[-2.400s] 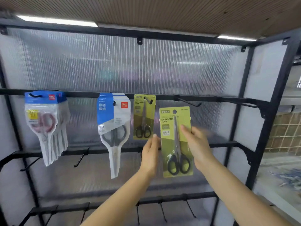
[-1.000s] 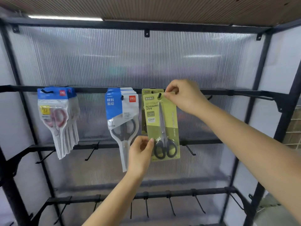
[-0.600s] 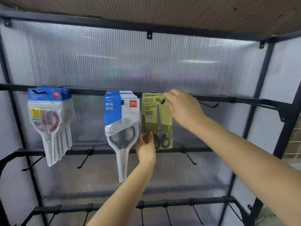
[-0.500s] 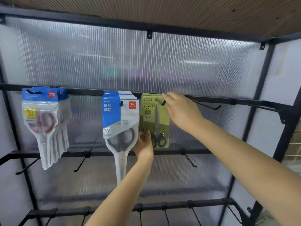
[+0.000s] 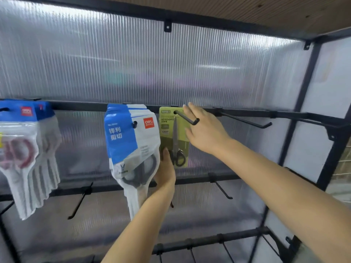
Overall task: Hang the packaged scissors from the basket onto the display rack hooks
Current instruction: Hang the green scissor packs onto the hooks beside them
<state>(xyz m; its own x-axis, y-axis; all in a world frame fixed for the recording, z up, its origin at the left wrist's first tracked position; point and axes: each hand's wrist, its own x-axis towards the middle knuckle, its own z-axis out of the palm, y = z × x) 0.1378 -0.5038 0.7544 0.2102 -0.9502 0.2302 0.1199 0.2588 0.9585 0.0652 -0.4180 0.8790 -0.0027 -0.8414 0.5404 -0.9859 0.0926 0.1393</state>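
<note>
While the green card-backed scissors pack (image 5: 173,136) hangs on the black wire hook (image 5: 187,118) of the top rail, we have both hands at it. Our right hand (image 5: 206,132) lies against the pack's right edge with fingers straight and spread — the hook's upturned tip shows in front of them, nothing gripped. Our left hand (image 5: 165,173) comes up from below and holds the pack's lower left corner, thumb on the front face beside the black handles; the other fingers are hidden behind the card (we can't tell how they curl). Just left hangs a stack of blue-and-white pouch scissors packs (image 5: 131,149), touching or overlapping the green pack's left edge. Further left, well apart, a second bunch of blue-topped clear pouches with red-handled scissors (image 5: 26,154). An empty black hook (image 5: 245,120) sticks out to the right on the black metal rack (image 5: 296,118) — ribbed translucent panel (image 5: 152,69) behind.
</note>
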